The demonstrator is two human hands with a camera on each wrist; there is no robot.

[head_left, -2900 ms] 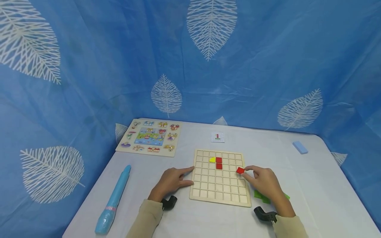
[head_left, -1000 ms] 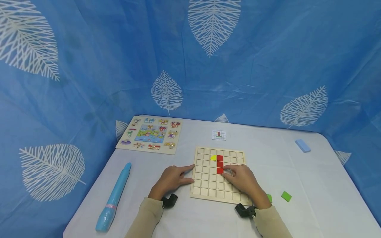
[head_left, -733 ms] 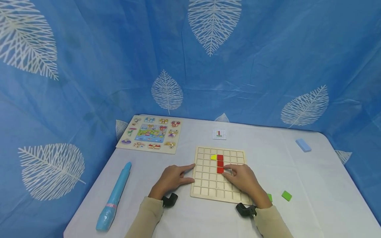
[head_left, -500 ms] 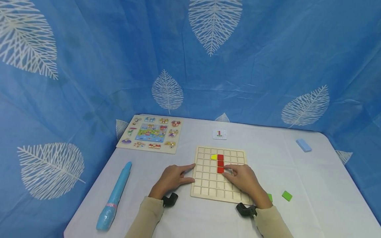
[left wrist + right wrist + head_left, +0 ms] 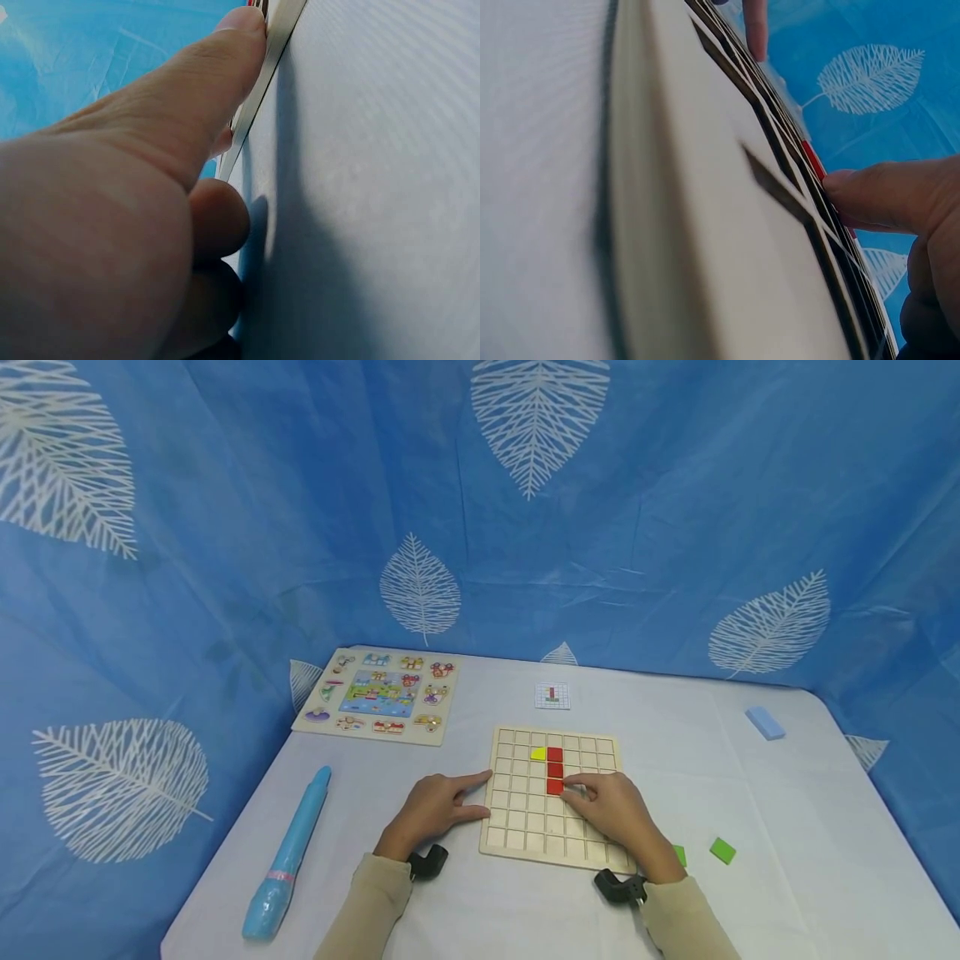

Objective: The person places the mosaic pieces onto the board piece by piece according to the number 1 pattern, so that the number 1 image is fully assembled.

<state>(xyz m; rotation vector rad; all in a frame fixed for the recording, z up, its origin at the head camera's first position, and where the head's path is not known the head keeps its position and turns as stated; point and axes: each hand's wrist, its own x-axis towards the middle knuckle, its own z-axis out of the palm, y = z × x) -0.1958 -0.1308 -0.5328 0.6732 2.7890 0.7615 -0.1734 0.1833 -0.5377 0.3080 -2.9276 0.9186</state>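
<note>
A wooden grid board (image 5: 525,823) lies on the table in the head view. Three red square tiles (image 5: 555,770) form a column in its cells, with a yellow rounded piece (image 5: 538,753) left of the top one. At the board's left edge rests my left hand (image 5: 432,810), its index finger and thumb extended and apart. My right hand (image 5: 611,806) is over the board's right half, index and thumb tips at the right edge of the lowest red tile, which lies in its cell. In the right wrist view the thumb (image 5: 885,193) touches the board beside red.
Two green tiles (image 5: 723,851) lie right of the board, one partly behind the right wrist. A small pattern card (image 5: 552,696) is beyond the board. Also around are a picture puzzle board (image 5: 375,733), a blue microphone-shaped object (image 5: 288,856) and a light-blue block (image 5: 765,724).
Compared with 2.9 seconds ago, the right hand has moved left and the red tile it pinched now lies below the other two. Over the last second both hands stay nearly still.
</note>
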